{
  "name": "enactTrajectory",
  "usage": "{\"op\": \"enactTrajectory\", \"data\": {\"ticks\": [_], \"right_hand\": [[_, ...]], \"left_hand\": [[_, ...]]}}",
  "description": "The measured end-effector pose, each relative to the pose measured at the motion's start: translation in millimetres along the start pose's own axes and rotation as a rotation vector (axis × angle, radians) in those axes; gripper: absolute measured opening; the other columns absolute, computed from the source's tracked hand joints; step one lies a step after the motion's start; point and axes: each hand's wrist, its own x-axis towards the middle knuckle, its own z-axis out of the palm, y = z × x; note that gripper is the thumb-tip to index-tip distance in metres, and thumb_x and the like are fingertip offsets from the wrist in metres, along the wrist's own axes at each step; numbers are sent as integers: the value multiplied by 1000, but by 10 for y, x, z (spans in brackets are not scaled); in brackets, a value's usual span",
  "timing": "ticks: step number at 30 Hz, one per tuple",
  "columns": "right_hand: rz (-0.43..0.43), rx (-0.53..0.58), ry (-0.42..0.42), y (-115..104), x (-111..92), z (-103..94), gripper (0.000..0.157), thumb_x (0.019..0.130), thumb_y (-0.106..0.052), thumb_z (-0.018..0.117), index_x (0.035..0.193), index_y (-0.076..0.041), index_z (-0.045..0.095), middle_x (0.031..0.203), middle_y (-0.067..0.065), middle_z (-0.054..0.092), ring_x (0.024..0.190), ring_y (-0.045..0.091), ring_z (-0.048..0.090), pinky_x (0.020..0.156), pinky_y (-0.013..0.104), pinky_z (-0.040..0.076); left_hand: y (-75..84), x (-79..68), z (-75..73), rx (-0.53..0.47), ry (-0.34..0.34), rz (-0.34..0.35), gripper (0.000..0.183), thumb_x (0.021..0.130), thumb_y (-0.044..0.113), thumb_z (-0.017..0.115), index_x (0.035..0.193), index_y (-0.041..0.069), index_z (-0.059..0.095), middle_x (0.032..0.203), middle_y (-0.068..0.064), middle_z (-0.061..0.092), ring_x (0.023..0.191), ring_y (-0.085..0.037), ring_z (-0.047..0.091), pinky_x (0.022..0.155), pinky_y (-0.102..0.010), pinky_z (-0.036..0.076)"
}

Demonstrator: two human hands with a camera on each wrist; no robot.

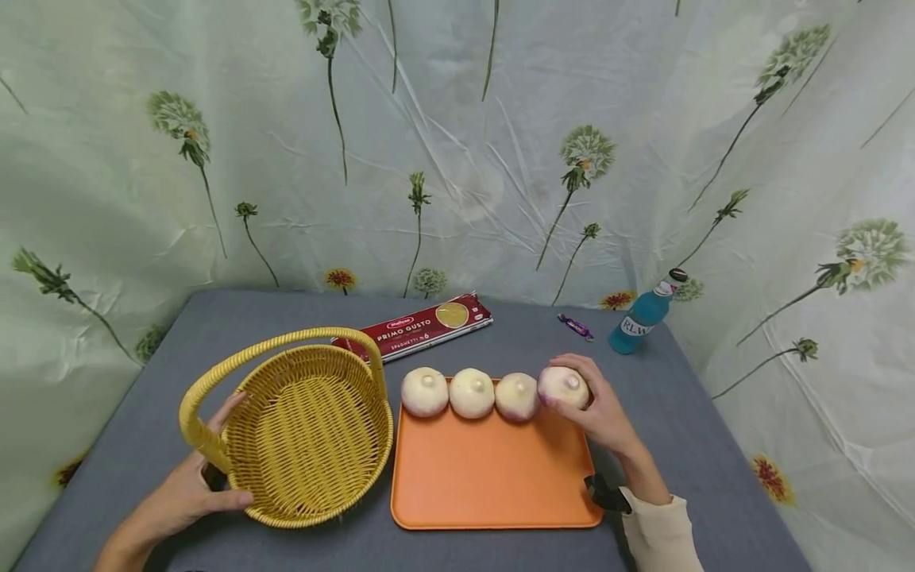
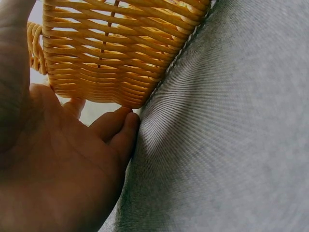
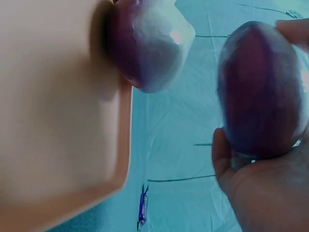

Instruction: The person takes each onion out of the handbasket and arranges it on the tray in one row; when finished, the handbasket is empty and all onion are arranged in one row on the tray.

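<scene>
My left hand [image 1: 182, 485] holds the near-left side of a yellow wicker basket [image 1: 314, 445]. Its thumb lies by the front rim and a finger reaches past the handle; in the left wrist view, fingertips [image 2: 126, 118] meet the basket's lower edge. My right hand [image 1: 600, 409] grips a white and purple turnip [image 1: 564, 386] over the far right corner of an orange tray [image 1: 493, 477]. Three more turnips [image 1: 472, 393] line the tray's back edge to its left. In the right wrist view, thumb and fingers wrap the held turnip [image 3: 260, 92], apart from its neighbour [image 3: 149, 46].
Behind the basket and tray lies a red spaghetti packet [image 1: 422, 326]. A purple wrapped candy [image 1: 575, 326] and a blue bottle [image 1: 646, 314] with a dark cap are at the back right. A flowered curtain [image 1: 457, 159] hangs behind the grey-covered table [image 1: 686, 445].
</scene>
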Motion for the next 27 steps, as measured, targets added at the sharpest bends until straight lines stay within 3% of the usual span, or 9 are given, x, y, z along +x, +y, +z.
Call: {"op": "enactTrajectory", "data": {"ticks": [9, 18, 24, 27], "right_hand": [[159, -123, 26, 80, -2, -78, 53, 85, -8, 78, 133, -2, 58, 138, 15, 47, 121, 20, 37, 92, 36, 42], [243, -200, -77, 190, -46, -162, 58, 88, -16, 77, 140, -4, 53, 142, 20, 41, 124, 32, 37, 95, 46, 43], [277, -192, -84, 199, -58, -168, 67, 88, -17, 79, 145, -4, 47, 143, 21, 40, 119, 35, 48, 91, 35, 50], [268, -217, -81, 205, -51, -175, 67, 87, -17, 80, 144, -4, 47, 140, 21, 42, 117, 35, 50, 91, 37, 50]], "left_hand": [[4, -19, -2, 3, -4, -2, 118, 80, -10, 74, 163, 24, -4, 168, 13, -2, 133, 21, 23, 91, -8, 38], [-6, -35, 24, -10, 0, 1, 115, 82, -10, 72, 163, 23, -4, 168, 12, -2, 134, 22, 20, 93, -5, 32], [11, -17, 22, -2, 2, -5, 115, 82, -9, 72, 163, 24, -3, 169, 11, -3, 134, 22, 20, 93, -5, 32], [19, 1, 20, 4, 3, -1, 116, 81, -10, 73, 163, 24, -3, 169, 11, -3, 134, 22, 21, 93, -6, 33]]}}
